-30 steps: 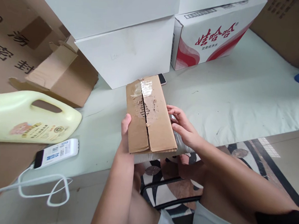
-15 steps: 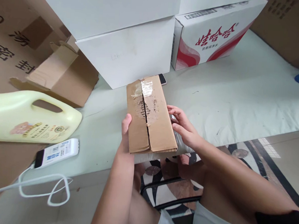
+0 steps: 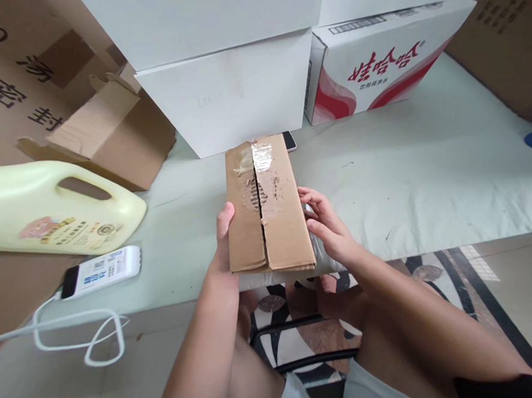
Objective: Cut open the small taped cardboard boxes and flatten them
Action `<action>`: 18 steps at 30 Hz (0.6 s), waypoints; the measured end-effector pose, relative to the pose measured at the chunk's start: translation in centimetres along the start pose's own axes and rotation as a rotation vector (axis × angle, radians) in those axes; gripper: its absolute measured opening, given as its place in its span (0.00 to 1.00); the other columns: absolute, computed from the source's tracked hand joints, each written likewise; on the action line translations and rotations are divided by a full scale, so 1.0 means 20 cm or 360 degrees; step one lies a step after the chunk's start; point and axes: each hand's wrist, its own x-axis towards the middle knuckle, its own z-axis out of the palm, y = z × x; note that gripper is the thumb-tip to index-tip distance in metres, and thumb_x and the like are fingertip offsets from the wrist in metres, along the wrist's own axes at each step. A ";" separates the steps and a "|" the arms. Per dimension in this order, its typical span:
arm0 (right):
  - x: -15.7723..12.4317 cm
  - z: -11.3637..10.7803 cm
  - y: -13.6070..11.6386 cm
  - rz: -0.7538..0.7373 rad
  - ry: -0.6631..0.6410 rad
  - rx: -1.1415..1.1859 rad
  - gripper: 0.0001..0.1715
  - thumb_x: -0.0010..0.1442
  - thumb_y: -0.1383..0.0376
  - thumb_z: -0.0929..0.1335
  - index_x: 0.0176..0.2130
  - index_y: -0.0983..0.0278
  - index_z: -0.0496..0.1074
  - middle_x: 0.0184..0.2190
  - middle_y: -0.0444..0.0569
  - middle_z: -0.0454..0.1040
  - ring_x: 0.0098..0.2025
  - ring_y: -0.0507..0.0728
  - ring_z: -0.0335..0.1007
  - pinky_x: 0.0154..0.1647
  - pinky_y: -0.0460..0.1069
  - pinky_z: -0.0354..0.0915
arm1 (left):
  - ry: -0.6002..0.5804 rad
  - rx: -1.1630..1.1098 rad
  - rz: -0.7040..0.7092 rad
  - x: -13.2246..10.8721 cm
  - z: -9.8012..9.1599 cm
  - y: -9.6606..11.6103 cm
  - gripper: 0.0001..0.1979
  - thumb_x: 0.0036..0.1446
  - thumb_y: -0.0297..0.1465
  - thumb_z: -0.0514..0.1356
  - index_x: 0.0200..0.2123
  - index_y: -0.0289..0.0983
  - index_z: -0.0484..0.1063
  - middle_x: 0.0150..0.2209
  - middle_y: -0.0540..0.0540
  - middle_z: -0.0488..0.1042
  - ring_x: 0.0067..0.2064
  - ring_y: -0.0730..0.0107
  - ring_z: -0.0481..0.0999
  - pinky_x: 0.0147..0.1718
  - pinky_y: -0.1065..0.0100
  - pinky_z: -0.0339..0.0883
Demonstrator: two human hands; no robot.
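Observation:
A small brown cardboard box sits tilted at the front edge of the cloth-covered surface, its two top flaps meeting at a narrow gap. Torn shiny tape and scuffed paper mark the flaps. My left hand grips the box's left side, thumb on the edge, the other fingers hidden behind and beneath. On the right side, my right hand is curled with fingertips and thumb against the box. Something dark and thin shows between those fingers, too small to name. Clear plastic lies just below that palm.
Large white boxes and a red-and-white carton stand behind. To the left are an open cardboard box, a pale yellow jug and a white power strip with a cord. A phone lies behind the box.

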 end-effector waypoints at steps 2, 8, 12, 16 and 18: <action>0.00 0.00 0.00 0.0004 0.0005 0.0001 0.22 0.66 0.45 0.67 0.53 0.51 0.63 0.70 0.52 0.56 0.75 0.66 0.50 0.72 0.71 0.55 | 0.0006 0.0008 0.0002 0.00 0.00 0.00 0.28 0.57 0.53 0.56 0.46 0.37 0.78 0.45 0.38 0.84 0.63 0.43 0.75 0.58 0.50 0.75; 0.00 0.00 -0.01 0.0009 -0.0005 0.0000 0.22 0.66 0.45 0.67 0.53 0.51 0.63 0.70 0.52 0.56 0.75 0.66 0.51 0.72 0.71 0.54 | -0.0008 -0.0009 -0.0011 0.00 0.00 0.00 0.27 0.57 0.53 0.56 0.44 0.37 0.78 0.45 0.38 0.84 0.63 0.42 0.76 0.57 0.50 0.75; 0.00 0.00 -0.01 0.0012 0.0004 -0.0014 0.22 0.66 0.45 0.66 0.52 0.52 0.63 0.70 0.53 0.56 0.74 0.66 0.51 0.72 0.71 0.55 | -0.0009 -0.0016 -0.0028 0.00 0.00 0.00 0.28 0.56 0.54 0.57 0.45 0.37 0.78 0.46 0.37 0.84 0.63 0.42 0.75 0.58 0.49 0.74; 0.00 0.00 -0.01 0.0011 0.0009 -0.0011 0.22 0.66 0.45 0.67 0.53 0.51 0.63 0.70 0.52 0.56 0.74 0.66 0.52 0.72 0.71 0.55 | -0.0021 -0.0021 -0.0024 0.00 0.00 -0.01 0.29 0.55 0.54 0.57 0.45 0.37 0.77 0.48 0.37 0.83 0.64 0.41 0.74 0.59 0.48 0.74; 0.00 0.00 0.00 0.0009 0.0009 -0.0010 0.21 0.66 0.46 0.67 0.53 0.51 0.63 0.70 0.52 0.56 0.74 0.66 0.52 0.72 0.71 0.55 | -0.0028 -0.0024 -0.0029 0.00 0.00 -0.01 0.28 0.56 0.54 0.57 0.45 0.37 0.77 0.48 0.37 0.83 0.65 0.42 0.74 0.59 0.48 0.74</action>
